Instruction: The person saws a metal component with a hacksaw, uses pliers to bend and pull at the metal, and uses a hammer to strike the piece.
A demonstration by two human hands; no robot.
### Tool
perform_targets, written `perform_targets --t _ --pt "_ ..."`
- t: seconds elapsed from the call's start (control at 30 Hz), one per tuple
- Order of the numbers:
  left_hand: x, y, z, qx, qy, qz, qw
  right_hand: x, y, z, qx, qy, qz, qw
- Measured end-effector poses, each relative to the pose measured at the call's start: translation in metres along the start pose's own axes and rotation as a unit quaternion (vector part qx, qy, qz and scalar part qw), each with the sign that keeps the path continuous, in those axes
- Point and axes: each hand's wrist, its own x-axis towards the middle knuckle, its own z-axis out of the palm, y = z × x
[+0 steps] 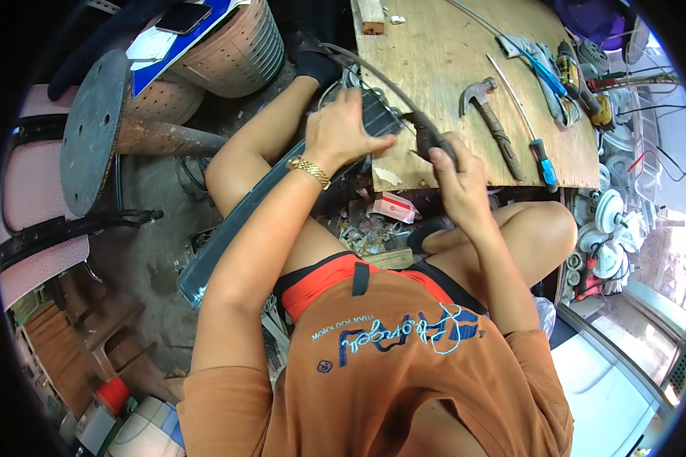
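Note:
My left hand [335, 129] grips the upper part of a long, dark, flat bar [217, 255] lying diagonally along my left leg, its thumb stretched to the right. My right hand [461, 179] is closed on a dark object [427, 133], too small to identify, from which a long dark strip [377, 76] arches up and left. Both hands are near the front left corner of a plywood table [411, 53]. A claw hammer [499, 133] and a blue-handled screwdriver [543, 164] lie on it to the right of my right hand.
A drill [594, 103], glove [556, 87] and wood block [371, 17] lie on the table. At left stand a pink chair [42, 183], a tilted metal stand [91, 129] and perforated buckets [229, 53]. Stacked white parts [610, 209] line the right. A small box [395, 206] lies under the table.

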Motion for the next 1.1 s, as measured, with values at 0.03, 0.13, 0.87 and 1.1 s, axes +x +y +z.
perform_targets --t 0.03,0.13,0.87,1.1 --pt "-0.001 0.005 0.000 -0.007 0.018 0.025 1.000 -0.004 -0.005 -0.007 0.030 -0.001 0.023 0.999" --pt "0.006 0.012 -0.007 0.003 -0.025 -0.014 1.000 0.004 -0.004 -0.010 0.001 0.011 0.009 1.000" --pt "-0.006 0.012 0.000 0.011 0.018 0.015 1.000 -0.002 0.004 -0.018 0.018 0.002 0.008 1.000" --pt "-0.009 0.010 0.001 0.012 0.015 0.010 1.000 0.000 -0.016 -0.014 -0.052 0.017 -0.014 0.998"
